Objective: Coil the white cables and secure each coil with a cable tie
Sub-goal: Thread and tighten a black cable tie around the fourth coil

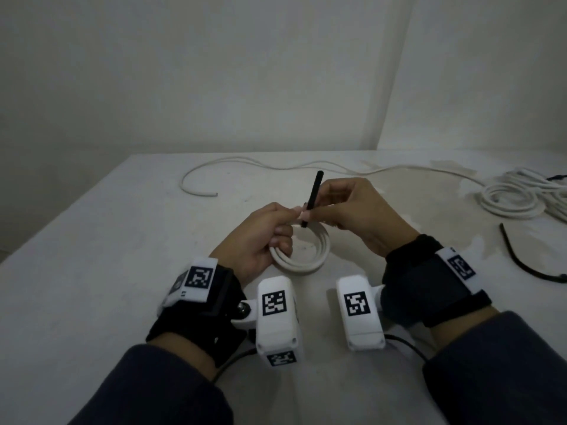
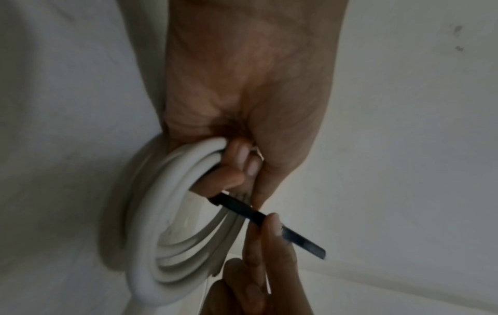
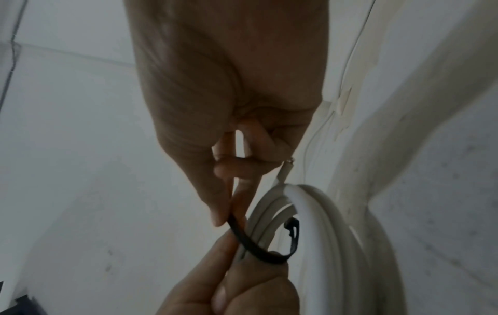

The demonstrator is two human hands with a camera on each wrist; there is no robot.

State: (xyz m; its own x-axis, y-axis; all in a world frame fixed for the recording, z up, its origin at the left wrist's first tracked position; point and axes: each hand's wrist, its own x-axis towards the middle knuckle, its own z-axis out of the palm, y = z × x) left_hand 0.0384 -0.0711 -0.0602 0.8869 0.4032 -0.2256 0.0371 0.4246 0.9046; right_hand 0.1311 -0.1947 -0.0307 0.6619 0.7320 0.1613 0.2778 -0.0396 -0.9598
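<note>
A small white cable coil (image 1: 310, 260) lies at the table's middle, its left side lifted in my left hand (image 1: 283, 223), whose fingers curl round the strands (image 2: 161, 213). A black cable tie (image 1: 312, 197) stands nearly upright over the coil. My right hand (image 1: 319, 211) pinches it between thumb and forefinger. In the right wrist view the tie (image 3: 250, 245) bends in a loop round the coil's strands (image 3: 323, 223), its head (image 3: 293, 229) free and unfastened. My left thumb (image 3: 237, 283) touches the tie's loop from below.
A loose white cable (image 1: 245, 163) snakes along the table's far side to a heap of coiled white cables (image 1: 515, 197) at the right. Another black cable tie (image 1: 521, 263) lies on the table at the right. Walls stand behind the table.
</note>
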